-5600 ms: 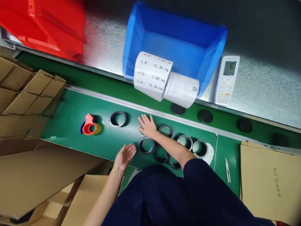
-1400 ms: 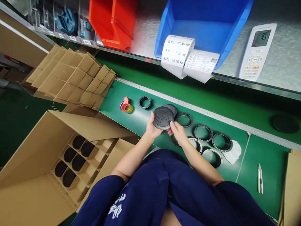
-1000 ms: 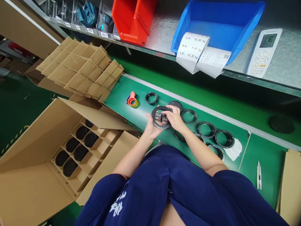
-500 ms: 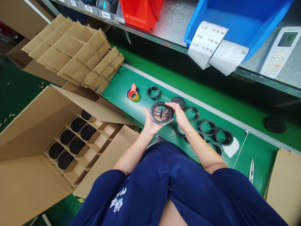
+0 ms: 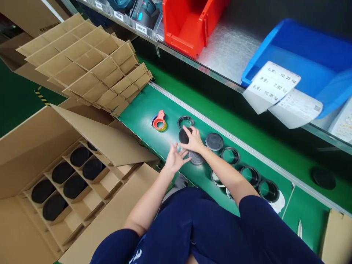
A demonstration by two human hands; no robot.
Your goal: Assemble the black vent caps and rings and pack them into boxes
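Note:
My right hand lies with curled fingers over a black round disc on the green bench top, hiding its right part. My left hand hangs open just below, fingers spread, holding nothing. Beside it, a dark grey disc lies flat, partly under my right wrist. A black ring sits just beyond my right hand. Farther right are another black disc and black rings. More rings lie half hidden behind my right forearm.
To the left stands an open cardboard box with divider cells holding black discs. A stacked cardboard divider leans behind it. A tape dispenser stands on the bench. A blue bin with printed labels and a red bin sit on the shelf beyond.
Both hands held a black ring up between them; now neither does. My left hand has opened, my right hand has moved onto a black disc, and the view has swung rightward.

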